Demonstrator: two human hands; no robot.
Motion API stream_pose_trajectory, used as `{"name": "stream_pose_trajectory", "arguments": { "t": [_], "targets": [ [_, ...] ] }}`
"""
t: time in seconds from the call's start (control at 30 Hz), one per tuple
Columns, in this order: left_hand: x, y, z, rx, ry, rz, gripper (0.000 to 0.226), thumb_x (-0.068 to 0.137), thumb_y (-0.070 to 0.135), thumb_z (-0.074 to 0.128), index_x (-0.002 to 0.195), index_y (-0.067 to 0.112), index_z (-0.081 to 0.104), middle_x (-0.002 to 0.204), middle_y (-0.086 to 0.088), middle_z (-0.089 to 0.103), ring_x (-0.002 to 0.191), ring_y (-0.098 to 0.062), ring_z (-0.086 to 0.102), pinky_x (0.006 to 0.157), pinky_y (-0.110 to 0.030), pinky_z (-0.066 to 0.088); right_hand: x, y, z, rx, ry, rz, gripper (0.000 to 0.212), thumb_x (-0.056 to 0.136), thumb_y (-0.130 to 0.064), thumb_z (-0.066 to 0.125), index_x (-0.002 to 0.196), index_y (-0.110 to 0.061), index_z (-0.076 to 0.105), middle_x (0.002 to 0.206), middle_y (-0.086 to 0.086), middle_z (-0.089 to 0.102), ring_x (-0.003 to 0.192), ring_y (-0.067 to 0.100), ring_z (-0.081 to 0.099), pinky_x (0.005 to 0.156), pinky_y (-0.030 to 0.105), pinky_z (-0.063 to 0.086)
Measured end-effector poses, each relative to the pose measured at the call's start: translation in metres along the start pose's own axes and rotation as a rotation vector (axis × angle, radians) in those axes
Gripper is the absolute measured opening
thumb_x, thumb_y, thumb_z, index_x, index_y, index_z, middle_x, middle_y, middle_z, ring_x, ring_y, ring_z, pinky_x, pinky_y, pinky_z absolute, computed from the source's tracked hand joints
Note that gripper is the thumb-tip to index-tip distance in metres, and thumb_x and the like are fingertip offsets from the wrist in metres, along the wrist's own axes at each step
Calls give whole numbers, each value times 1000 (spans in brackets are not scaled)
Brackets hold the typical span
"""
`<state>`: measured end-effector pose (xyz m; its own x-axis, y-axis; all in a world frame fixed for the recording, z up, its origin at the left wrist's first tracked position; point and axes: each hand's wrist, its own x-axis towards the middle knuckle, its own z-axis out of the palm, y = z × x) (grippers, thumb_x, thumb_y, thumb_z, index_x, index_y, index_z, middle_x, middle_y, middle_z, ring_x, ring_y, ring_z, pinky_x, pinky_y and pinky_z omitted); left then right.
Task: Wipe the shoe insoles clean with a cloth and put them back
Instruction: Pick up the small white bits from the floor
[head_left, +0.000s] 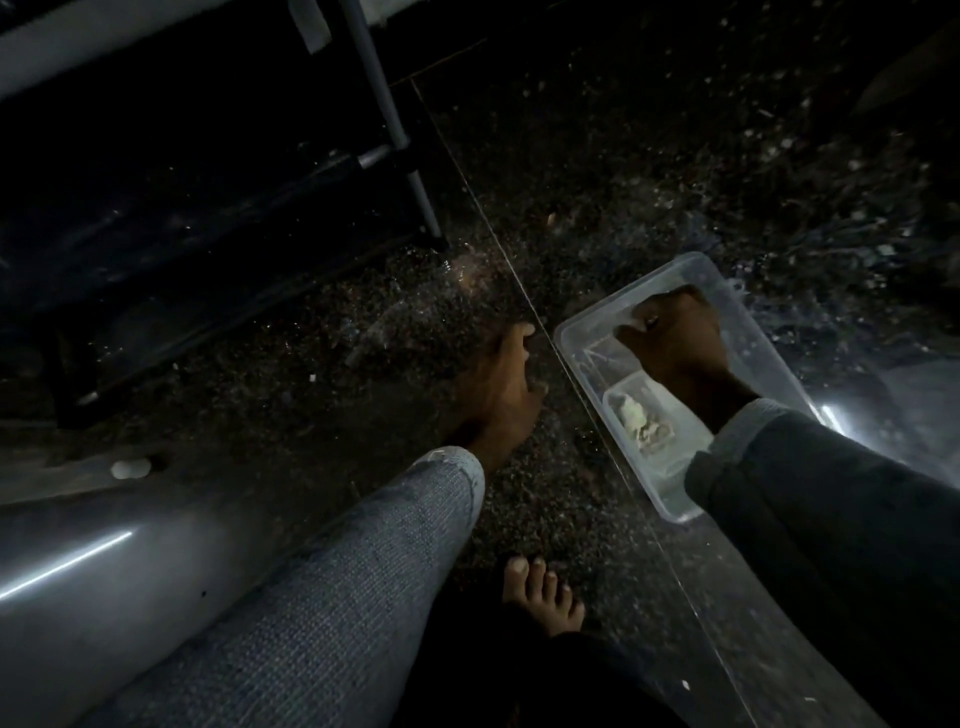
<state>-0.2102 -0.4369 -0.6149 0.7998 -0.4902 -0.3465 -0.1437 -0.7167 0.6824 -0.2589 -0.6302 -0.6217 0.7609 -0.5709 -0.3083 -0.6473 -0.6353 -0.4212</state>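
Two hands flank the clear tub (587, 332): right hand (675, 340) inside its far end, fingers clenched on something pale, unidentifiable; left hand (498, 384) beside it, fingers released on floor (311, 364).

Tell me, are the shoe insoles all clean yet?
No clean insoles show; none are in view at all, so nothing looks done. Right now the right hand is down inside the clear plastic tub, fingers curled round something pale, maybe the cloth, though it is too dark to be sure. The left hand reaches toward the dark floor. Wiping and putting the insoles back seem still ahead.
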Motion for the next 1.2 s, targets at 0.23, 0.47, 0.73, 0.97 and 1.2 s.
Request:
{"name": "stream_pose_trajectory", "arguments": {
  "t": [0.23, 0.47, 0.73, 0.97, 1.2],
  "targets": [
    [7, 12, 17, 204, -96, 162, 60, 85, 16, 70, 136, 20, 41, 138, -7, 49, 127, -24, 45, 100, -41, 44, 6, 19, 7, -9, -62, 62, 33, 83, -29, 71, 109, -8, 67, 120, 12, 56, 111, 26, 54, 92, 37, 48],
    [13, 24, 31, 244, -84, 235, 57, 84, 15, 70, 135, 19, 43, 137, -7, 49, 126, -24, 46, 97, -35, 43, 9, 23, 11, 1, -46, 63, 30, 81, -26, 73, 105, -7, 69, 111, 10, 65, 111, 27, 56, 93, 41, 50],
    [19, 30, 38, 278, -120, 264, 63, 81, 15, 73, 136, 19, 41, 136, -8, 50, 125, -25, 48, 97, -38, 47, 5, 29, 10, -5, -54, 62, 31, 87, -23, 67, 111, -5, 66, 118, 11, 60, 116, 26, 49, 97, 39, 44],
    [29, 43, 50, 293, -163, 286, 64, 81, 18, 73, 137, 17, 41, 138, -9, 47, 127, -27, 46, 99, -44, 46, 6, 31, 8, 1, -34, 52, 34, 88, -24, 66, 116, -5, 63, 118, 12, 57, 118, 26, 45, 95, 35, 41],
    [32, 49, 56, 289, -169, 311, 63, 83, 16, 72, 138, 16, 41, 139, -10, 46, 129, -28, 43, 101, -42, 44, 10, 39, 12, -24, -39, 2, 32, 88, -25, 66, 111, -3, 66, 115, 14, 64, 119, 28, 43, 95, 34, 37]
  ]
}}
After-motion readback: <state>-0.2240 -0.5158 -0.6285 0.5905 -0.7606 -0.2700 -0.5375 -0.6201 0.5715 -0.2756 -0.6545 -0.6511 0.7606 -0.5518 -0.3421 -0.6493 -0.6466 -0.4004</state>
